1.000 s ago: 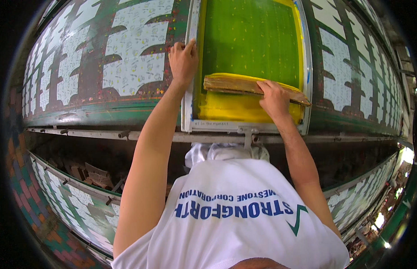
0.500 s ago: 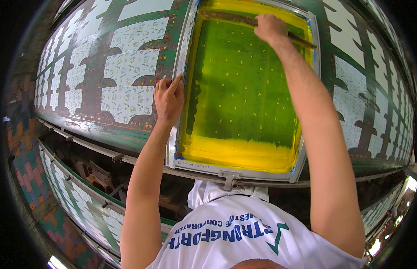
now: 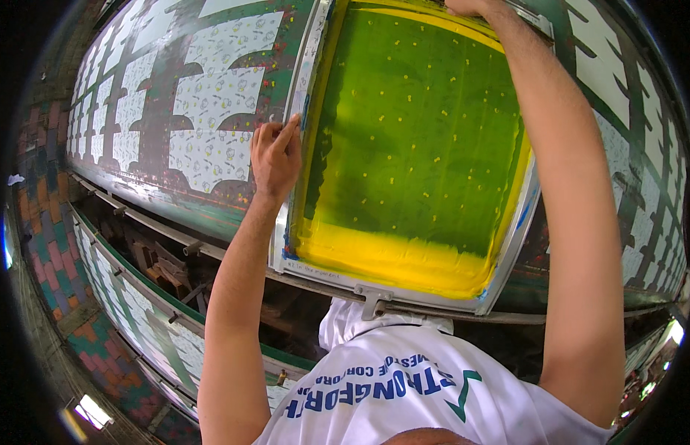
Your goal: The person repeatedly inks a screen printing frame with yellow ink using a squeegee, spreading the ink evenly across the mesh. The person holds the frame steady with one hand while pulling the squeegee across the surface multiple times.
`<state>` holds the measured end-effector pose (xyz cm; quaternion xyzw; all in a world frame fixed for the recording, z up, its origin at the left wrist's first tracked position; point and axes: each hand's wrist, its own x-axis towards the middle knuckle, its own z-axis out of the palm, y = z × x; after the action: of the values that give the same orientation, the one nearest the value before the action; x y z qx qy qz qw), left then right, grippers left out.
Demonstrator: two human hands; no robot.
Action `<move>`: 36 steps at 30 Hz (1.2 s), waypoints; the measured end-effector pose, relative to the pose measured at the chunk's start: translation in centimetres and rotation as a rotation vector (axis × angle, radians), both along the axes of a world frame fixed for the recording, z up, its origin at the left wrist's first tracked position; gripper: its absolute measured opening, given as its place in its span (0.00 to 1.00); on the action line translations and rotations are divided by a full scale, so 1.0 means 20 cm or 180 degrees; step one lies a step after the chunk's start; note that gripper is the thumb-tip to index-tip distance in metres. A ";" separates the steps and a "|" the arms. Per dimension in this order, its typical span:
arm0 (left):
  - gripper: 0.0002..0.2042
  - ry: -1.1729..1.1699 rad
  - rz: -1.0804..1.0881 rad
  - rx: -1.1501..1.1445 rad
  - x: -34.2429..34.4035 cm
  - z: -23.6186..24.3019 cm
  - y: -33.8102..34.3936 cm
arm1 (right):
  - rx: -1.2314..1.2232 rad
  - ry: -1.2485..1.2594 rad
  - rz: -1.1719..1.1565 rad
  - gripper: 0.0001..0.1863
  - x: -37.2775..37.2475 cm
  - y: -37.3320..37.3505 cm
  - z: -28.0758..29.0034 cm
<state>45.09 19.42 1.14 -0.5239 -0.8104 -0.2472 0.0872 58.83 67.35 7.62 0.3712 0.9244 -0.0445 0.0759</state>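
at the long printing table (image 3: 211, 215), i lean over a metal-framed printing screen (image 3: 415, 148) laid flat on the patterned cloth (image 3: 204, 111), its mesh green with a thick band of yellow ink (image 3: 393, 259) pooled along the edge nearest me. my left hand (image 3: 277, 154) rests on the frame's left rail, fingers (image 3: 286, 133) close together and only lightly bent, pressing on the metal rather than wrapped round it. my right hand (image 3: 467, 6) is stretched to the far edge of the screen, at the top rim of the view; most of it is cut off, so i cannot tell how far those fingers are open or what they have hold of.

by my reckoning the step in hand is an ink stroke across the mesh, with my right arm at full reach on the far side. the next move, as i judge it, calls for steady pressure from the left hand so the frame does not shift on the cloth, and an even draw across the mesh. printed white panels with small motifs run away to the left; a second table (image 3: 137, 304) lies below.
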 end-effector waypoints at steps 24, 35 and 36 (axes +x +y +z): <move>0.11 -0.0090 -0.0193 0.0546 -0.07 -0.10 0.00 | -0.0809 0.0132 -0.0304 0.19 0.97 -2.38 0.16; 0.19 -0.0126 -0.0126 0.0205 -0.06 -0.09 -0.03 | -0.0699 0.0420 -0.0039 0.14 1.04 -2.40 0.15; 0.19 -0.0090 -0.0127 0.0212 -0.06 -0.09 -0.03 | -0.0727 0.0430 0.0002 0.13 1.05 -2.42 0.15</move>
<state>43.97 18.82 -0.63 -0.5332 -0.7923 -0.2832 0.0882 79.78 18.93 10.60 0.3561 0.9164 -0.1743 0.0553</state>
